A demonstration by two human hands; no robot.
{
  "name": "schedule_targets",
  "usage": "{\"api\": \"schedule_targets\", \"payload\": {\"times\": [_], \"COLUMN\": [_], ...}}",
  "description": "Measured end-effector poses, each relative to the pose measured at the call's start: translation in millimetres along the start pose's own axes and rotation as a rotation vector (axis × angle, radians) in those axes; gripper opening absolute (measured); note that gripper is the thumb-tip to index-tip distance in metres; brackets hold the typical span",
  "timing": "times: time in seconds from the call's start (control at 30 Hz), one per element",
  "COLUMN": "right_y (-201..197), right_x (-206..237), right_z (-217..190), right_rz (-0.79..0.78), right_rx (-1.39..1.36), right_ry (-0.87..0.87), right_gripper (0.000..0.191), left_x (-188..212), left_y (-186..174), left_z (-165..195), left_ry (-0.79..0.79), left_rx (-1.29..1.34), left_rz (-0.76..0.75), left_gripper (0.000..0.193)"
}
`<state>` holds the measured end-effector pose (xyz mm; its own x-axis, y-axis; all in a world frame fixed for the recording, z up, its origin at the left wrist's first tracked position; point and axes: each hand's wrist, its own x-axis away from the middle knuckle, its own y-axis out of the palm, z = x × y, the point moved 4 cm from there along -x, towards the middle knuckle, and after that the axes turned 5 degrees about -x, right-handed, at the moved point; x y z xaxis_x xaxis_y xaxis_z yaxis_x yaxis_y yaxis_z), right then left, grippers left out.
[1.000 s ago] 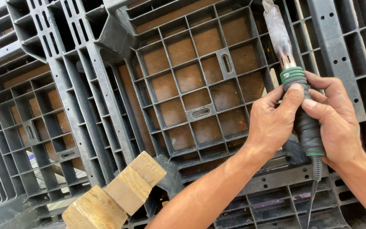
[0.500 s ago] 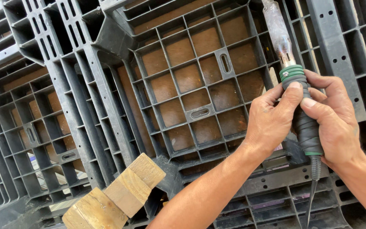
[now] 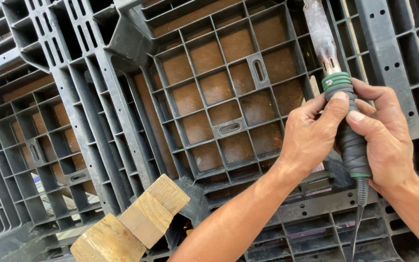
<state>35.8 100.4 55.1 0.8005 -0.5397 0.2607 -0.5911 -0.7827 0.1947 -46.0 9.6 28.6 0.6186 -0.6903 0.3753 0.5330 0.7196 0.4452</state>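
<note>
Right now: left hand [image 3: 311,138] and right hand [image 3: 384,138] both closed around dark, tape-wrapped handle of heating tool [image 3: 343,116], at right of view. Green collar just above thumbs, long scorched metal barrel pointing up over grey plastic pallet [image 3: 209,97]. Black cord hanging below. Wooden block [image 3: 132,223] lower left, well apart.

1 head camera looks down, close, onto the grey plastic pallet [image 3: 209,102].

Bright, even daylight, soft shadows in the recesses, sharp focus throughout.
</note>
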Motion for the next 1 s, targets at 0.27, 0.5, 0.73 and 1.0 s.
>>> {"api": "schedule_targets", "payload": {"times": [0.27, 0.5, 0.73, 1.0], "right_y": [-0.7, -0.6, -0.1, 0.4], "right_x": [-0.9, -3.4, -3.0, -3.9], "right_z": [-0.3, 2.6, 3.0, 2.3], "right_rz": [0.0, -0.021, -0.01, -0.01], "right_rx": [-0.008, -0.049, -0.026, -0.029], "right_ry": [-0.002, 0.018, 0.039, 0.03], "right_gripper": [0.052, 0.05, 0.05, 0.049], "left_x": [-0.7, 3.3, 3.7, 2.4], "left_y": [0.6, 1.1, 0.7, 1.2], "left_z": [2.3, 0.6, -0.5, -0.3], "left_ry": [0.003, 0.008, 0.023, 0.054], "left_rx": [-0.01, -0.041, -0.072, -0.069], "left_rz": [-0.005, 0.052, 0.077, 0.067], "left_gripper": [0.043, 0.039, 0.038, 0.04]}}
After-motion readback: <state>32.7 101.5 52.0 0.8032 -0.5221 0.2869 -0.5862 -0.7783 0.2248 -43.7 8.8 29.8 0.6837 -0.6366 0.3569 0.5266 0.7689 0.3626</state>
